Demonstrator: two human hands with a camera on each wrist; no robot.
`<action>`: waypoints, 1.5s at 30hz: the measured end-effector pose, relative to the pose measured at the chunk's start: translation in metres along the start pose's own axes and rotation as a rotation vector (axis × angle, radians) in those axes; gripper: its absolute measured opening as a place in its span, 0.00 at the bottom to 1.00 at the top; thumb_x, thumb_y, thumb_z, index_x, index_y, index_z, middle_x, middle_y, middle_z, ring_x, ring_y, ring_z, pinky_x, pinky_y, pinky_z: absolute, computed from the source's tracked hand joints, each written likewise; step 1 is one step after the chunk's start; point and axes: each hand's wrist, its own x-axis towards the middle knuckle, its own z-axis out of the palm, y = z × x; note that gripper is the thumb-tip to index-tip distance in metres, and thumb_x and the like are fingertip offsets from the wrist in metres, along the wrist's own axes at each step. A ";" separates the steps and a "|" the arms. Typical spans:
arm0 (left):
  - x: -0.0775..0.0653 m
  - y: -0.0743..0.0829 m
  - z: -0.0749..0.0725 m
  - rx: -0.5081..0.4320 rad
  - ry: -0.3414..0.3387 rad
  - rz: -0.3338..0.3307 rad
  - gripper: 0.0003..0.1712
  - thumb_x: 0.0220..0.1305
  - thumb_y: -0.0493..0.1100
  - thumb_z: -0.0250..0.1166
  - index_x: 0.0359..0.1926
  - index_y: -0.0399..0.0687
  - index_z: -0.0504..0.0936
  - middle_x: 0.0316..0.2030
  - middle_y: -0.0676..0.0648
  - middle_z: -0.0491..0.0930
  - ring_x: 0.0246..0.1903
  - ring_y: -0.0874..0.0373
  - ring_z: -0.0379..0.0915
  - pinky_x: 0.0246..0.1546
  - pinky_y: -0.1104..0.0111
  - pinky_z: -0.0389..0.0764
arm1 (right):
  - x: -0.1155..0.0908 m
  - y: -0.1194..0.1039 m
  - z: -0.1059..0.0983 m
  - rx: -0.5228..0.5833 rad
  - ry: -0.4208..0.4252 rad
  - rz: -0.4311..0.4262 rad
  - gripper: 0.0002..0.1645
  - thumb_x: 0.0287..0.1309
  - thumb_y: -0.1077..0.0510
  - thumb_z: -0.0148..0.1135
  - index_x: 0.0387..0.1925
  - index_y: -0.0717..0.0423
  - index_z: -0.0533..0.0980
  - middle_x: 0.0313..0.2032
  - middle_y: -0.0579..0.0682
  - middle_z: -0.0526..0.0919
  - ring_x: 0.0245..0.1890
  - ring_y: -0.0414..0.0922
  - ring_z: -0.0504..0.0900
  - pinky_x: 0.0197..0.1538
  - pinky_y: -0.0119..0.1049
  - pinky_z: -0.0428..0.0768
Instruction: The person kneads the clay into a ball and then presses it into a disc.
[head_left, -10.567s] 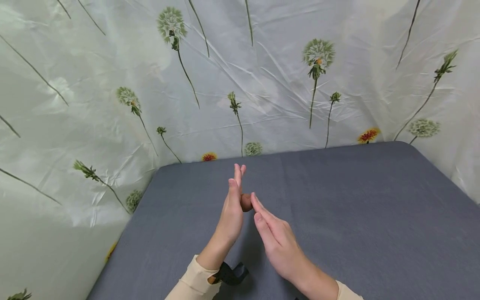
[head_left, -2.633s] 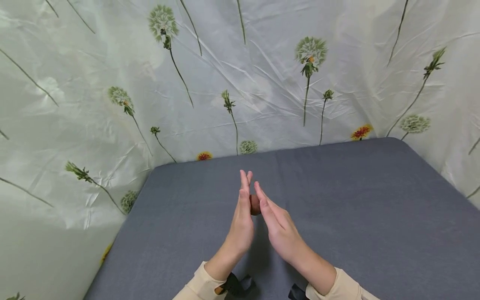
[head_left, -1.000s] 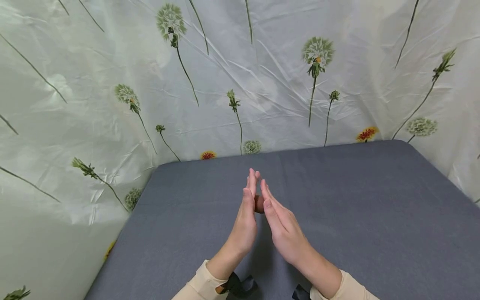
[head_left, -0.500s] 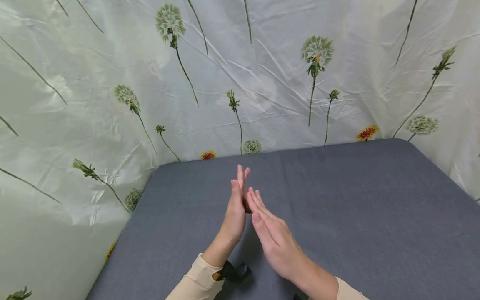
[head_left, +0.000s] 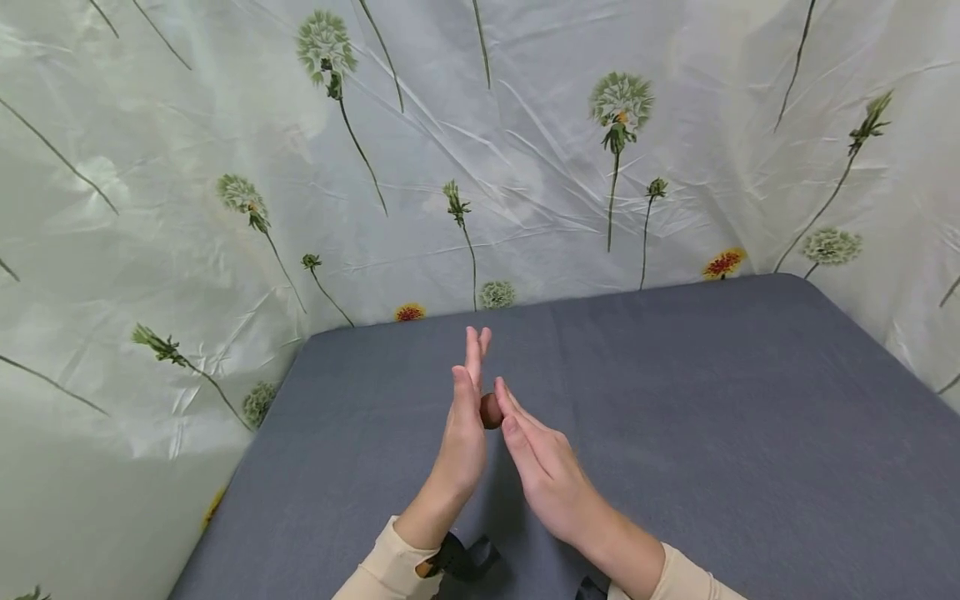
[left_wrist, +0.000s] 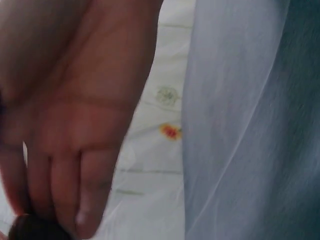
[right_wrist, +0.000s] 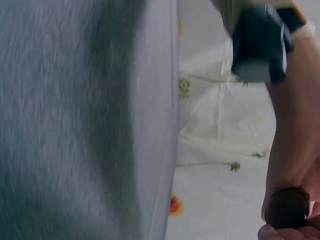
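Between the two hands sits a small, round brown ball (head_left: 491,412), held up over the grey surface. My left hand (head_left: 462,433) stands upright with straight fingers, its palm side against the ball. From the right, the straight fingers of my right hand (head_left: 558,483) press on the ball's other side. In the left wrist view the dark ball (left_wrist: 37,227) shows only partly, at the fingertips by the bottom edge. The right wrist view has the ball (right_wrist: 287,207) between the left palm and the right fingertips (right_wrist: 285,233). Its far side is hidden.
A grey padded table (head_left: 712,417) spreads under the hands. Behind it and at its left hangs a pale, wrinkled cloth (head_left: 540,167) printed with dandelions. Dark straps with a camera (head_left: 468,558) are on the left wrist, below a cream sleeve (head_left: 390,567).
Over the last second the hands slid along each other: the left went left and slightly forward, the right fingers now reach less far. The ball moved left with them, still between the hands.
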 end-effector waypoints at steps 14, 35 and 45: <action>0.002 -0.007 0.011 -0.161 -0.115 -0.163 0.48 0.81 0.75 0.18 0.88 0.53 0.32 0.88 0.48 0.44 0.87 0.50 0.33 0.86 0.45 0.42 | -0.004 -0.003 -0.006 -0.069 0.115 -0.147 0.28 0.86 0.63 0.42 0.81 0.63 0.63 0.82 0.55 0.63 0.84 0.54 0.56 0.80 0.24 0.53; -0.001 0.001 -0.006 0.035 0.069 -0.024 0.42 0.81 0.73 0.16 0.87 0.67 0.33 0.87 0.62 0.43 0.20 0.56 0.53 0.38 0.73 0.70 | -0.003 -0.006 0.009 0.141 -0.065 0.026 0.33 0.90 0.54 0.34 0.86 0.59 0.47 0.86 0.50 0.48 0.86 0.51 0.49 0.77 0.18 0.50; -0.016 -0.005 0.028 0.129 -0.092 -0.065 0.38 0.88 0.61 0.19 0.87 0.50 0.34 0.87 0.55 0.37 0.87 0.53 0.29 0.84 0.41 0.35 | 0.006 0.004 -0.013 0.114 0.114 0.038 0.33 0.90 0.52 0.29 0.85 0.61 0.50 0.86 0.52 0.50 0.87 0.53 0.45 0.77 0.14 0.46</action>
